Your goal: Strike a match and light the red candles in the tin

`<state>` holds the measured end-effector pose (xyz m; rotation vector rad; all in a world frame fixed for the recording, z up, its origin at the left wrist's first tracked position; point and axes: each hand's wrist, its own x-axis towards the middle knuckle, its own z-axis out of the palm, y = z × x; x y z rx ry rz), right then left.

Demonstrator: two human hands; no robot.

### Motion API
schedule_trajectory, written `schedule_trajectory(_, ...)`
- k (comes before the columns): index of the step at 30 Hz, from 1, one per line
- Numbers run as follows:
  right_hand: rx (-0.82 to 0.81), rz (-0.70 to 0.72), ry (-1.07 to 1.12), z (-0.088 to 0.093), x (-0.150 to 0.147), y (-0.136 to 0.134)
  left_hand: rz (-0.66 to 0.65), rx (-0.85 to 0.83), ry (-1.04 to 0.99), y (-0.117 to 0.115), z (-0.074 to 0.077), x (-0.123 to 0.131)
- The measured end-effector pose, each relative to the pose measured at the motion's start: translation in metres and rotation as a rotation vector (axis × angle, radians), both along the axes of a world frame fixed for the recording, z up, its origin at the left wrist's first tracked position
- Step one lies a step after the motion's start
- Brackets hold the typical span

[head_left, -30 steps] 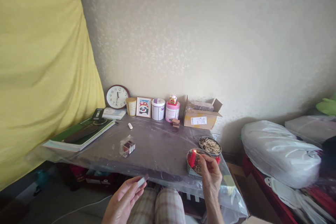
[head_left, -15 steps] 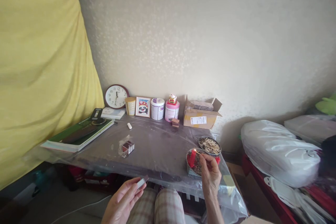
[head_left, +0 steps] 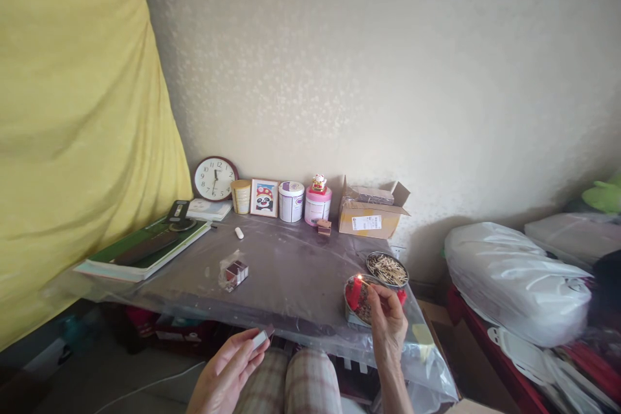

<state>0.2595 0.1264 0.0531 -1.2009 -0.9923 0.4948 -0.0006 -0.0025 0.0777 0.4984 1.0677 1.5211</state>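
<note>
While our left hand (head_left: 233, 362) grasps a small matchbox (head_left: 260, 339), our right hand (head_left: 388, 320) pinches a burning match (head_left: 365, 283) at the tip of the red candle (head_left: 356, 295), which stands in a tin (head_left: 356, 317) just ahead and to the left of that hand. Compared with a second ago, both hands keep nearly the same pose, but the flame (head_left: 359, 277) looks slightly brighter, suggesting it is right at the candle's top; whether the candle has caught, we cannot tell. Matchsticks (head_left: 387, 268) lie heaped just beyond our right hand.
</note>
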Motion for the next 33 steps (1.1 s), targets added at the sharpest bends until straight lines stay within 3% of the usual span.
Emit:
schedule_trajectory(8, -0.014, 0.032, 0.069, -0.001, -0.001, 0.0, 0.012, -0.009, 0.006, -0.001, -0.002, 0.0)
schedule_trajectory(15, 0.012, 0.053, 0.163, 0.011, -0.004, -0.009, -0.007, 0.009, 0.008, -0.004, -0.005, -0.001)
schedule_trajectory(21, 0.062, 0.076, 0.26, 0.046, 0.007, -0.027, -0.02, 0.006, 0.02, -0.003, -0.008, -0.004)
schedule_trajectory(25, 0.198, 0.098, 0.451, 0.08, 0.049, -0.034, 0.011, 0.003, -0.001, -0.003, -0.007, -0.004)
schedule_trajectory(27, 0.236, 0.045, 0.449, 0.086, 0.076, -0.03, 0.0, 0.001, -0.005, -0.002, -0.009, -0.003)
schedule_trajectory(30, 0.078, -0.055, 0.206, 0.071, 0.111, -0.013, -0.037, -0.008, -0.001, 0.001, -0.013, -0.002)
schedule_trajectory(33, -0.078, -0.162, 0.076, 0.039, 0.13, 0.009, -0.064, -0.026, 0.008, 0.004, -0.016, -0.002)
